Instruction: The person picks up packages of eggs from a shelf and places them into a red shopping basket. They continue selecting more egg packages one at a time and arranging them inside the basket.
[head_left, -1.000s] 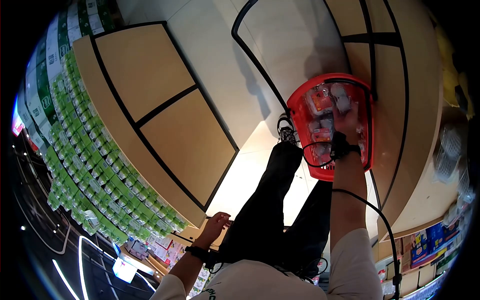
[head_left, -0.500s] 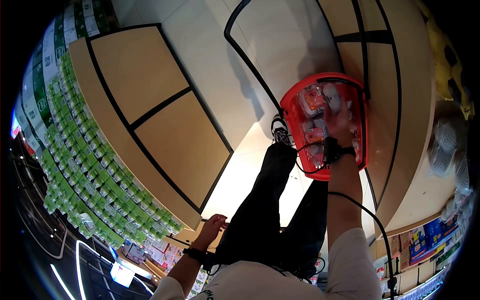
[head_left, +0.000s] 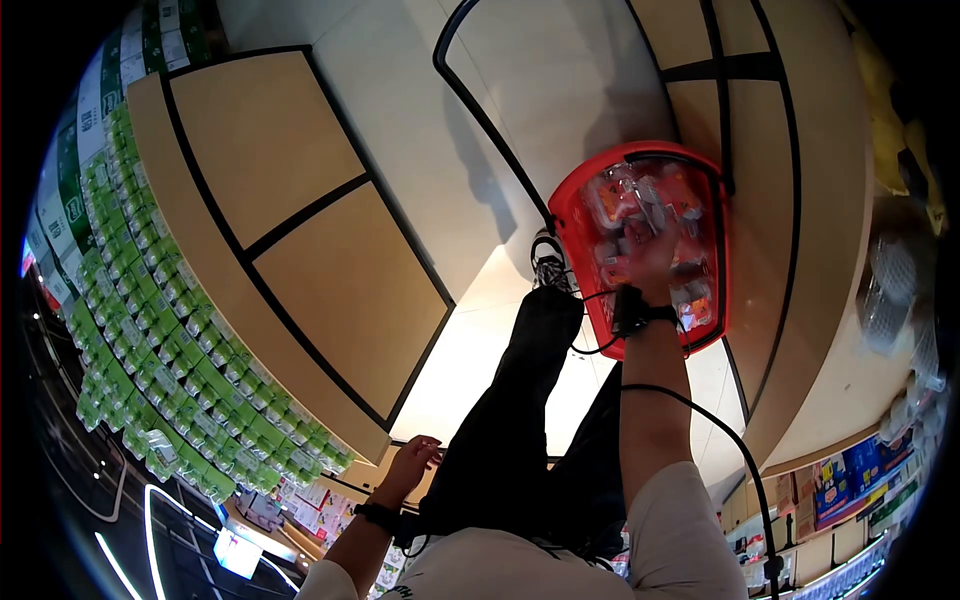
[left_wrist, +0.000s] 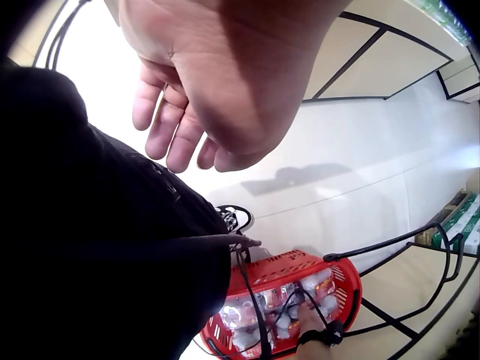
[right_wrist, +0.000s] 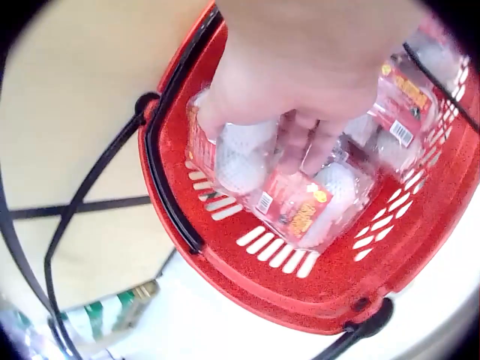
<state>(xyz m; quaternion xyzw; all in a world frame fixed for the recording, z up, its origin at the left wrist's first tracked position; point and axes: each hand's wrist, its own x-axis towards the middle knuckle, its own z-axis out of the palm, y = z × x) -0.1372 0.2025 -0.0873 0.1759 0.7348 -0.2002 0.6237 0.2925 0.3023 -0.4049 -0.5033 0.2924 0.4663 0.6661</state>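
In the red basket (head_left: 722, 300), clear packages with red labels and white netted contents (head_left: 615, 200) lie close together. My right hand (head_left: 655, 262) is down among them. The right wrist view shows this hand (right_wrist: 307, 67) over a package (right_wrist: 244, 161), thumb at one side and fingers bent down at the other, gripping it; the fingertips are partly hidden. Beside it another labelled package (right_wrist: 300, 210) leans against the slotted basket wall. My left hand (head_left: 412, 465) hangs by the dark trouser leg, holding nothing; its fingers (left_wrist: 184, 139) are loosely bent in the left wrist view.
A black basket handle (head_left: 490, 110) extends over the pale floor (head_left: 400, 110). Wooden display units stand at left (head_left: 350, 270) and right (head_left: 750, 150). Rows of green packages (head_left: 170, 330) line the left unit, and netted bags (head_left: 890, 280) lie on the right. A black cable (head_left: 725, 430) hangs by my right arm.
My right hand has shifted toward the lower left within the basket, and the packages under it lie differently, with a red label now showing at the upper right. The left hand still hangs loosely.
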